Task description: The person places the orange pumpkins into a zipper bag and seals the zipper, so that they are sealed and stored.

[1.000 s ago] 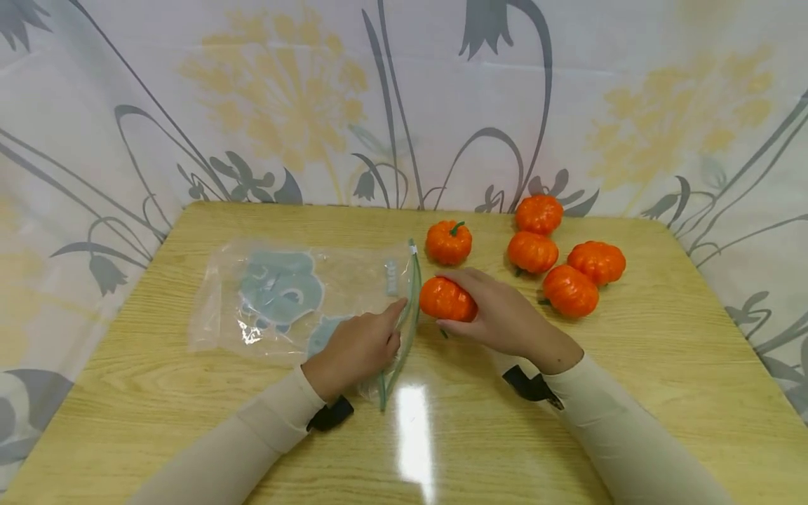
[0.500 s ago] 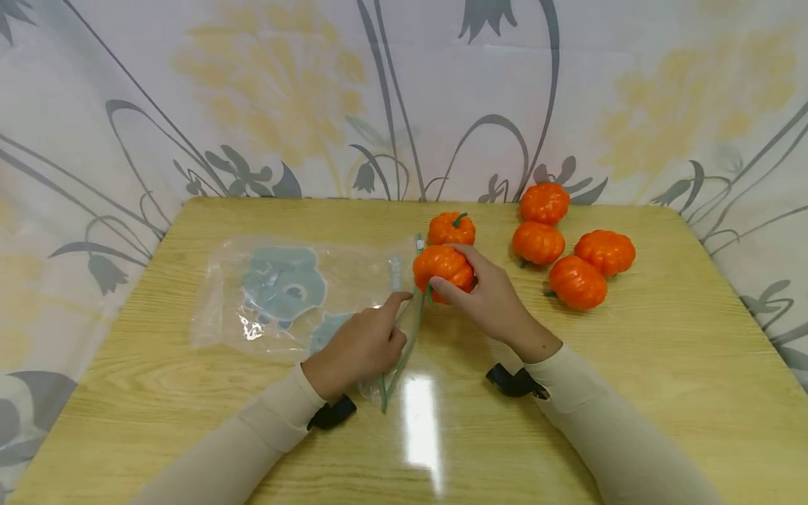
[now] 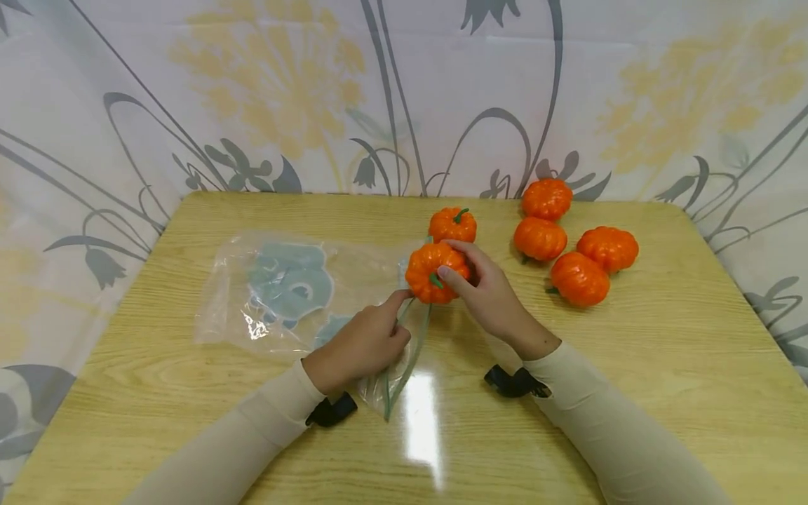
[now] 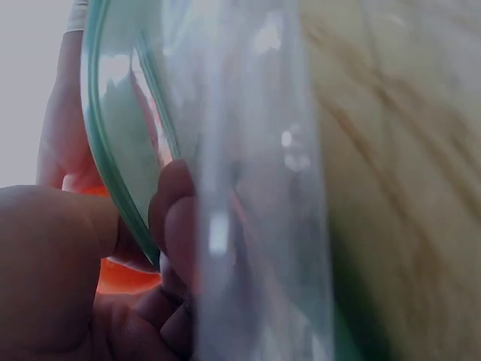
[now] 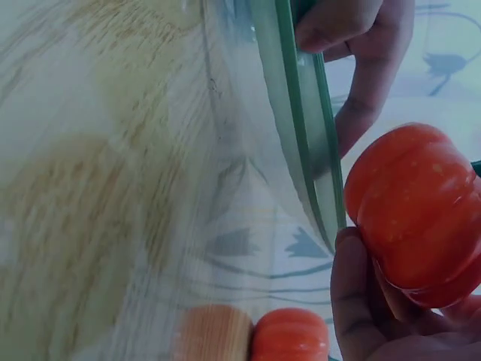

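Note:
A clear zip bag with blue-green bear prints lies flat on the table, its green-edged mouth facing right. My left hand holds that mouth by the edge; the left wrist view shows fingers at the green strip, which is lifted and parted. In my right hand is a small orange pumpkin, gripped with the thumb beside its green stem. It overlaps the bag's mouth in the head view. From the right wrist, the pumpkin appears right beside the strip, fingertips close to the bag's corner.
Another pumpkin stands just behind the held one, stem up. Several more pumpkins cluster at the back right of the wooden table. A flower-patterned curtain borders the table's back and sides.
My right hand has lifted the pumpkin and moved it left to the bag's mouth, turning its stem toward me. My left hand stays at the edge, with the mouth now wider apart.

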A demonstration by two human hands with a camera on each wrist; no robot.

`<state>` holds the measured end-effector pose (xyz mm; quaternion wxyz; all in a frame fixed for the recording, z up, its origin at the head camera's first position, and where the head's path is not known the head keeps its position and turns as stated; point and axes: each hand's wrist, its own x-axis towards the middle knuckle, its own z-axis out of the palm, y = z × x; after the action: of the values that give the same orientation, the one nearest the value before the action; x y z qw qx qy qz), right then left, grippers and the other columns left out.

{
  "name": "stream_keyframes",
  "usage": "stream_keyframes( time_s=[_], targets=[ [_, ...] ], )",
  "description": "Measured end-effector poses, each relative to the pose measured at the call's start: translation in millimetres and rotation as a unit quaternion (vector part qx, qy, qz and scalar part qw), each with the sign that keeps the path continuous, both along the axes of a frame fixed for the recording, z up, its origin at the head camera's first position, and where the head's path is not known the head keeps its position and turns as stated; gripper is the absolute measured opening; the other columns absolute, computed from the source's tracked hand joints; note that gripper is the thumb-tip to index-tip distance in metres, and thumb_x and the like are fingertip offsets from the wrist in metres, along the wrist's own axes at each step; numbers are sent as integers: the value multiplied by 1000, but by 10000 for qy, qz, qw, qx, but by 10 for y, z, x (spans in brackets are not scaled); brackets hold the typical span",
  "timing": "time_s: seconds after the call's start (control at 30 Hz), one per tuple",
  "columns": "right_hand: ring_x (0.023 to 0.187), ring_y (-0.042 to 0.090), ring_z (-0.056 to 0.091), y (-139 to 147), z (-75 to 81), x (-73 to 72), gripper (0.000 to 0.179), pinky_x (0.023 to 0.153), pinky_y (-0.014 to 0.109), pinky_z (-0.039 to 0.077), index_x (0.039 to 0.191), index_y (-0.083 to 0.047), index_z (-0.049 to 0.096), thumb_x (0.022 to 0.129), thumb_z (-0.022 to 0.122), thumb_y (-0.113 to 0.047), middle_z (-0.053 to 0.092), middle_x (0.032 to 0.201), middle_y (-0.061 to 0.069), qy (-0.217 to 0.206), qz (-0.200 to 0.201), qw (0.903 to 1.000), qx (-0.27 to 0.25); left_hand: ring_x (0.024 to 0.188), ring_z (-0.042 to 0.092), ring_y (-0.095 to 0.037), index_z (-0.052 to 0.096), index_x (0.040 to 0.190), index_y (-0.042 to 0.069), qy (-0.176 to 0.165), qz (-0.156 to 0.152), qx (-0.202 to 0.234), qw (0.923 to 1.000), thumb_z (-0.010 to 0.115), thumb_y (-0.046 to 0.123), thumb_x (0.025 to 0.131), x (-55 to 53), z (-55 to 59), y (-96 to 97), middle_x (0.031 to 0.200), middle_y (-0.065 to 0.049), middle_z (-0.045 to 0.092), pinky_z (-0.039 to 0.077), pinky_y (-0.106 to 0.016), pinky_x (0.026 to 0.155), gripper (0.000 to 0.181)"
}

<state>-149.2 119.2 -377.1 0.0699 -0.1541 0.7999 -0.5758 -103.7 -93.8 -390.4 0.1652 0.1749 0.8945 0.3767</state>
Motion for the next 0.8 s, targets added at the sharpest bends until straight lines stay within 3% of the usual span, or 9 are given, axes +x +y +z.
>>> stream_keyframes(
  time_s=[0.13,0.37,0.5,0.63,0.8],
  targets=[
    [119,30,58,4,-25,-4,47,89,20,50,146,-8,43,103,55,-23,52,143,15,-38,86,10000,-33,41,42,-9,33,152,8,-118,120,185,9997,46,9,95,-8,10,8,55,4,47,35,-22,42,59],
    [121,34,59,18,-5,-16,47,93,36,52,146,-7,41,105,52,-26,50,146,15,87,89,9999,43,40,43,-11,32,153,13,-141,408,666,9968,43,9,97,-19,28,15,55,2,48,34,-22,40,58],
    [119,33,61,26,-2,-18,46,92,36,53,146,-8,42,104,52,-26,51,146,15,64,14,9999,100,40,48,-12,33,154,16,-139,518,786,9955,43,9,96,-19,25,10,55,1,50,38,-24,40,59],
    [95,31,66,34,-7,-17,45,75,31,56,145,-10,44,104,52,-28,53,143,15,-30,-119,9998,161,40,50,-13,32,155,17,-39,582,842,9947,42,8,96,-23,18,8,56,1,52,41,-26,41,60],
    [69,27,60,33,-6,-18,45,60,32,53,145,-11,45,104,52,-29,55,138,17,-176,-166,9996,137,40,49,-13,32,155,18,125,602,925,9938,42,8,95,-35,9,8,55,1,52,41,-28,42,61]
  ],
)
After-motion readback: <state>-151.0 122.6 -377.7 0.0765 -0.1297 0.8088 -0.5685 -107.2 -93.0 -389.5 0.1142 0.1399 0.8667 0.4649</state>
